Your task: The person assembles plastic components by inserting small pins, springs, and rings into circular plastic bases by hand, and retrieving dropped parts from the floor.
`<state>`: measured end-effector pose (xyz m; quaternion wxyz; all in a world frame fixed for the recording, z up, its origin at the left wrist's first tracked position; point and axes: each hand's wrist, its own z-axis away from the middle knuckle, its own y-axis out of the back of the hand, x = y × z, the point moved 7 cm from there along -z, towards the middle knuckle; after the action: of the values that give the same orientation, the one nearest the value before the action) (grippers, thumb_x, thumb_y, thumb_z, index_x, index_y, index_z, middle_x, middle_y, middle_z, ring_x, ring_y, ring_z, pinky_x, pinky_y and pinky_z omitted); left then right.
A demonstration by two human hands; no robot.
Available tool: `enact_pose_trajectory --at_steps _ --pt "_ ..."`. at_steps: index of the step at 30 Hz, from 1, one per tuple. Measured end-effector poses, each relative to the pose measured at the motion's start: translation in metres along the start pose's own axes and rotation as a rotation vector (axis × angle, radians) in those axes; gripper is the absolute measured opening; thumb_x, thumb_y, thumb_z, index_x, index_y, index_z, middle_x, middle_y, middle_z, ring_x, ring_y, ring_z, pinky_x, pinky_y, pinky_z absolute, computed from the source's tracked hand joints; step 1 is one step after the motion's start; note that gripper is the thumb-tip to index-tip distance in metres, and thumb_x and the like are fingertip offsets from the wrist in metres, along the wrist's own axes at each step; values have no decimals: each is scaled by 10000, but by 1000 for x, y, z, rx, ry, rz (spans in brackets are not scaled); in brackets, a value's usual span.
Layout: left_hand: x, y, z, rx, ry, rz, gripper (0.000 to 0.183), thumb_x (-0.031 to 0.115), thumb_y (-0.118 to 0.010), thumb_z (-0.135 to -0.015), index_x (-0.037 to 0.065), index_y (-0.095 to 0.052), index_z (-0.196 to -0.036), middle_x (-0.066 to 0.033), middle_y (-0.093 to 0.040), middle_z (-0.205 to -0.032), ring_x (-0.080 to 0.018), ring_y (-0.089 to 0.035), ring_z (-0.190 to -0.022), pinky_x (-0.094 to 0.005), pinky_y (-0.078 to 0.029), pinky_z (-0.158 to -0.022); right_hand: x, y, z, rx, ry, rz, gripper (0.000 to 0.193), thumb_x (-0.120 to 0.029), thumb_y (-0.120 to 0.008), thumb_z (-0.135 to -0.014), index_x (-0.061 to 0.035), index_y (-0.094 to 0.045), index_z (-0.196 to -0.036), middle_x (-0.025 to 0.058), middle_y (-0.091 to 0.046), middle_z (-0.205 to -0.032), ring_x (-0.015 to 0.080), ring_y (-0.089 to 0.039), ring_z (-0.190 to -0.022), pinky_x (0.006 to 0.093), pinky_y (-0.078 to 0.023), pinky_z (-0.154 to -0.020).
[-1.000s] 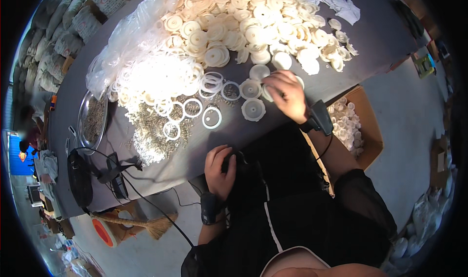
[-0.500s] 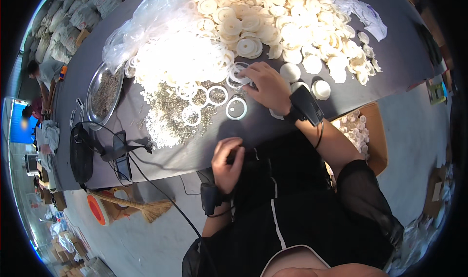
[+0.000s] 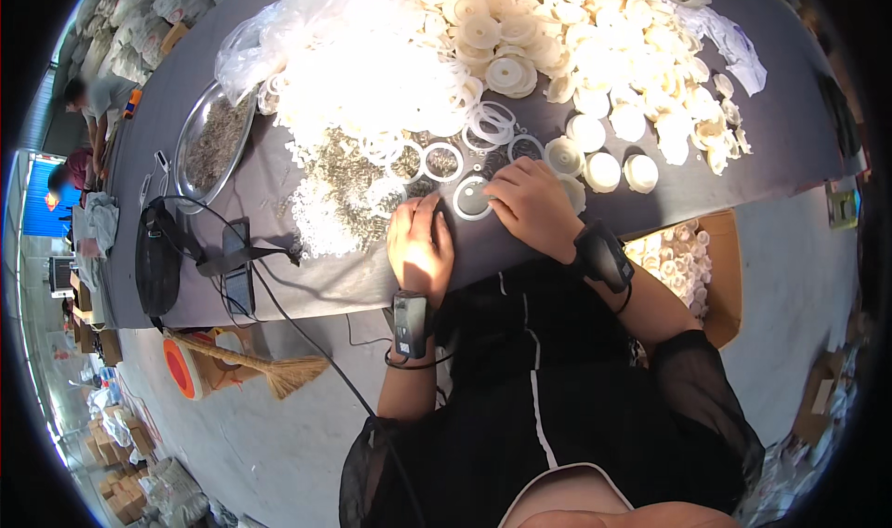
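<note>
My left hand (image 3: 420, 249) reaches over the table at the near edge of a heap of small shiny metal pieces (image 3: 339, 184), too small to name surely. Its fingers are stretched forward and the thumb stands apart. My right hand (image 3: 536, 208) is bent down beside a white ring (image 3: 472, 199) lying flat on the table. Its fingers are curled together at the ring's right edge, and their tips hide whatever they may hold. Several more white rings (image 3: 442, 162) lie just beyond, against a large sunlit pile. Round cream caps (image 3: 602, 172) sit right of my right hand.
Cream discs (image 3: 511, 72) are heaped at the back under strong light, next to clear plastic bags (image 3: 307, 17). A metal tray (image 3: 212, 147) of small pieces, a black pouch (image 3: 158, 268) and cables occupy the left. Below the table's right edge stands a cardboard box (image 3: 725, 272) of white parts.
My left hand has moved forward from the table's near edge to the small metal pieces. My right hand has drawn back from the far rings to the single near ring. The view has shifted slightly.
</note>
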<state>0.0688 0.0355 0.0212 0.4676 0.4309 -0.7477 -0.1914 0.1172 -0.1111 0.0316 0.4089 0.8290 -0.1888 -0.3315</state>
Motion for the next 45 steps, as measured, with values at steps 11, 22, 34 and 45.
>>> enact_pose_trajectory --at_steps 11,22,34,45 --pt "-59 45 -29 325 20 -200 297 -56 -534 -734 28 -588 -1014 -144 -577 -988 -299 -555 -937 -389 -463 -829 -12 32 38 234 12 -203 174 -36 -653 -689 -79 -630 -856 47 -597 -925 244 -547 -868 371 -419 -760" --pt "-142 100 4 142 403 -305 226 45 -581 -759 12 -626 -978 -129 -603 -900 -313 -544 -939 -383 -419 -859 -50 1 45 155 174 -348 197 -7 -672 -667 -72 -623 -847 36 -604 -919 228 -555 -837 349 -445 -750" --pt "-119 59 -78 126 96 -139 292 33 -507 -839 -20 -559 -1121 -213 -533 -1178 -358 -507 -1102 -390 -410 -954 -57 -23 50 95 199 -363 168 -49 -663 -692 -76 -622 -852 34 -593 -908 220 -547 -854 356 -441 -779" --pt "-249 48 -131 114 333 -242 319 171 -602 -752 -36 -619 -995 -183 -630 -938 -255 -605 -839 -346 -460 -759 -56 -20 45 123 152 -359 183 -31 -683 -642 -91 -646 -811 17 -612 -874 206 -565 -832 340 -463 -735"
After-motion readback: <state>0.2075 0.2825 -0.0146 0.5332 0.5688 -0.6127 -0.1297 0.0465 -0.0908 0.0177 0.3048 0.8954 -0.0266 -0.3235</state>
